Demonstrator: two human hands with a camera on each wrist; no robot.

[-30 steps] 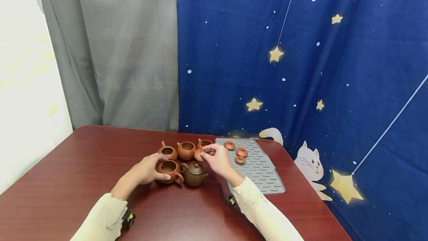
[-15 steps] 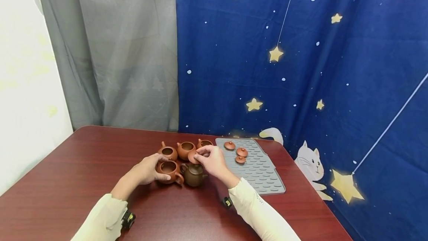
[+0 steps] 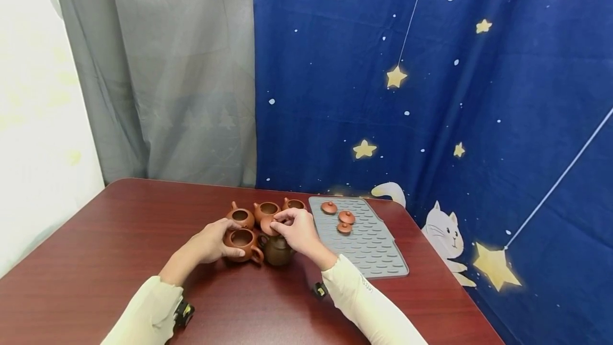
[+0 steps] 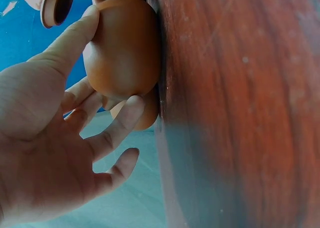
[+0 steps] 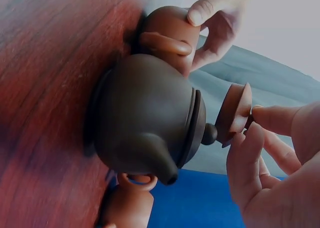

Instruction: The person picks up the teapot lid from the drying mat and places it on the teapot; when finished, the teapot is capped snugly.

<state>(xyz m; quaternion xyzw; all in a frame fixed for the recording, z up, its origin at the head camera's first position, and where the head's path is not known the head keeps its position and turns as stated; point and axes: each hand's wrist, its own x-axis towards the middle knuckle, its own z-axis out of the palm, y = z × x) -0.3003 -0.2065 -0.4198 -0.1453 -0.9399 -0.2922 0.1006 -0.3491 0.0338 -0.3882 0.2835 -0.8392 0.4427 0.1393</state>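
My left hand (image 3: 210,241) holds a lidless reddish-brown teapot (image 4: 125,47) on the table, thumb on the near side and fingers round the far side. Its round mouth faces up in the head view. My right hand (image 3: 299,233) pinches a reddish-brown lid (image 5: 234,110) by its knob. This lid is in the air over the dark brown teapot (image 5: 142,107), tilted and apart from it. The dark teapot has its own lid on and sits just right of the held teapot. In the head view my right hand and the lid partly cover it.
Behind stand three more lidless teapots: a left one (image 3: 241,219), a middle one (image 3: 265,216) and a right one (image 3: 293,204). To the right, a grey ridged mat (image 3: 378,254) bears three reddish-brown lids (image 3: 347,218). Curtains (image 3: 335,95) hang beyond the table's back edge.
My right hand has carried the lid leftward, from beside the right rear teapot to above the dark teapot. My left hand and its teapot have stayed in place.
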